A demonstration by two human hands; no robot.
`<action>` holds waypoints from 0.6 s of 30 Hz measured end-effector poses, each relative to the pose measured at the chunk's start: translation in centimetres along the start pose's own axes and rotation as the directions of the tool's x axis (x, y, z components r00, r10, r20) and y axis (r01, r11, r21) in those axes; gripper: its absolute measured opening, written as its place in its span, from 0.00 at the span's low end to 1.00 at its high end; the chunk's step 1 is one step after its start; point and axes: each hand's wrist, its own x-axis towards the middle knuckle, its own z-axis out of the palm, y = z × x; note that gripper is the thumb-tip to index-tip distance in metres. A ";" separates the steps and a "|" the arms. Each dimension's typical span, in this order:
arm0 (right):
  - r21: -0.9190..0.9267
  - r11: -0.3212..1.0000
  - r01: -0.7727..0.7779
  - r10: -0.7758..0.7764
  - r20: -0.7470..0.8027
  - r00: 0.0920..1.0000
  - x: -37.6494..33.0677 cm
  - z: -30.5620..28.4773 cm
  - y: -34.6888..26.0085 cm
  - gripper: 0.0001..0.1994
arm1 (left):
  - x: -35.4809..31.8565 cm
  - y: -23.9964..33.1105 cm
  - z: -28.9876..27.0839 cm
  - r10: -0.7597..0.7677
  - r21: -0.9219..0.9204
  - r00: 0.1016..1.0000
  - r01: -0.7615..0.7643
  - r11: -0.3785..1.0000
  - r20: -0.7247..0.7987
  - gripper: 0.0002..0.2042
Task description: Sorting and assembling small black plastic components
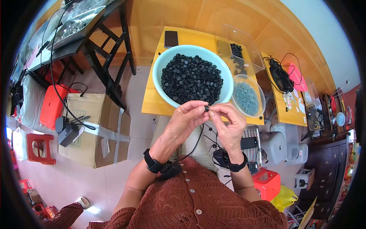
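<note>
My left hand [187, 119] pinches a small round black cap [206, 108] between thumb and fingertips, just in front of a pale blue basin [155, 78]. Against the cap's right side, my right hand [228, 121] has its thumb and forefinger pressed together. Whatever those fingertips hold is too small to make out. A heap of similar black caps [192, 78] fills much of the basin. Close to my right hand stands a clear round tub [262, 100] of thin grey-blue metal pieces [246, 98], possibly screws or nails.
The yellow table [152, 101] also bears a phone [171, 39] and a clear box [249, 42] near more small black pieces [238, 57]. To the left are a taped cardboard box [85, 131] and a dark table [76, 47]. A red stool [267, 183] stands low right.
</note>
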 end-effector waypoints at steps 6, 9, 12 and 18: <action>0.023 0.998 -0.054 0.054 0.009 0.998 -0.2 -0.4 0.4 0.06 | -0.2 -0.1 -0.1 0.019 0.057 1.000 -0.019 0.998 -0.008 0.09; 0.043 0.996 -0.084 0.084 0.006 0.996 -0.3 -0.5 0.5 0.06 | -0.1 -0.3 -0.1 0.020 0.049 1.000 -0.019 0.999 -0.007 0.09; 0.069 0.992 -0.105 0.105 -0.004 0.994 -0.5 -0.5 0.7 0.06 | -0.1 -0.4 -0.1 0.008 0.020 1.000 -0.008 1.000 -0.009 0.09; 0.007 1.000 -0.022 0.022 -0.013 1.000 -0.5 -0.5 0.7 0.06 | -0.1 -0.5 0.0 0.006 0.022 1.000 -0.006 1.000 -0.012 0.09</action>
